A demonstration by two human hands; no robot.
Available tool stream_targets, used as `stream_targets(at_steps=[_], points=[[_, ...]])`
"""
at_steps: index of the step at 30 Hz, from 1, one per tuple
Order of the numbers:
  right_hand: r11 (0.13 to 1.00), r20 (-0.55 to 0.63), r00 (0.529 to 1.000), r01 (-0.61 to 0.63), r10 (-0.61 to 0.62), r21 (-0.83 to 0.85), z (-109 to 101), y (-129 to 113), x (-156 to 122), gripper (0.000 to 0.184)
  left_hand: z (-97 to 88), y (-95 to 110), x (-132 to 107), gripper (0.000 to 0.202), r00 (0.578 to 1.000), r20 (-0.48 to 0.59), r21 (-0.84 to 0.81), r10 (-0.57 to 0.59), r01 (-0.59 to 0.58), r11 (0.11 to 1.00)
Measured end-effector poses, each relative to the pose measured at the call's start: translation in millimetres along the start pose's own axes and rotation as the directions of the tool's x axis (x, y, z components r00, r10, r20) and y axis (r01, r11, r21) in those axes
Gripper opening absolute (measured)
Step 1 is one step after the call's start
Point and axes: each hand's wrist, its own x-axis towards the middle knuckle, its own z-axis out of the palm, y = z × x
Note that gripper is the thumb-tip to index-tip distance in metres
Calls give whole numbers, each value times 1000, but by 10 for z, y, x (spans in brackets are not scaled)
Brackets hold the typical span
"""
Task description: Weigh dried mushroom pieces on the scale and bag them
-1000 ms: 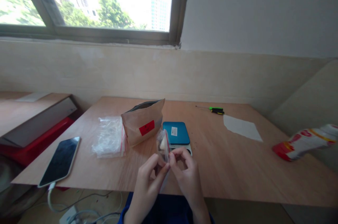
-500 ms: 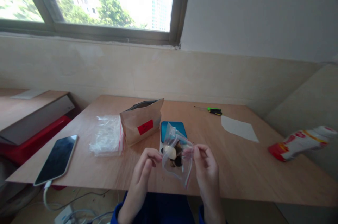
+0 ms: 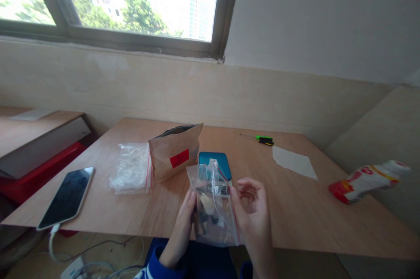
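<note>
Between my hands is a clear zip bag [image 3: 216, 222] with a red stripe along its right side, holding a pale piece and several dark pieces that I cannot identify. My left hand [image 3: 183, 222] grips the bag's left side, its fingers partly hidden by the plastic. On the right edge, my right hand [image 3: 254, 213] presses its thumb to the bag with the other fingers curled. Just beyond the bag lies a flat device with a blue top [image 3: 218, 163], partly covered. Behind to the left stands an open brown paper pouch [image 3: 164, 156] with a red label.
A stack of clear zip bags [image 3: 131, 169] lies left of the pouch. Further left is a phone [image 3: 67, 198] on a white cable [image 3: 52, 246]. Screwdrivers [image 3: 265, 140], a white paper sheet [image 3: 293, 160] and a tilted red-white bottle [image 3: 367, 180] are on the right.
The bag has turned and come closer and lower, now upright with its pieces lower down. My left hand has moved right and downward onto its side; my right thumb has shifted left.
</note>
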Motion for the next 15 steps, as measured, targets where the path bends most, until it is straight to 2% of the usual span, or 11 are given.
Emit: stream_targets(at_steps=[1,3,5,7,9,10,12,15], points=[[995,101,992,76,-70,-60,-9,-25,6,6,-20,7,21,37,1000,-8,29,23,-23,999],[977,341,930,185,-139,-105,-20,-101,24,5,-68,2,49,33,997,-31,79,76,-73,994],[972,531,841,200,-105,-125,-11,-187,47,9,-125,-33,54,30,989,-75,124,125,-115,986],[971,651,759,159,-5,-177,16,-255,73,24,-179,-81,50,30,980,-127,152,156,-136,979],[963,721,688,127,88,-239,46,-292,98,34,-211,-115,55,32,967,-177,163,182,-154,975],[958,734,669,120,115,-260,58,-300,113,34,-214,-118,63,34,961,-194,169,197,-166,972],[955,748,651,123,128,-269,66,-311,155,29,-197,-93,92,35,947,-218,182,234,-196,963],[966,768,635,139,83,-219,48,-349,293,26,-145,-4,138,38,940,-220,170,261,-227,959]])
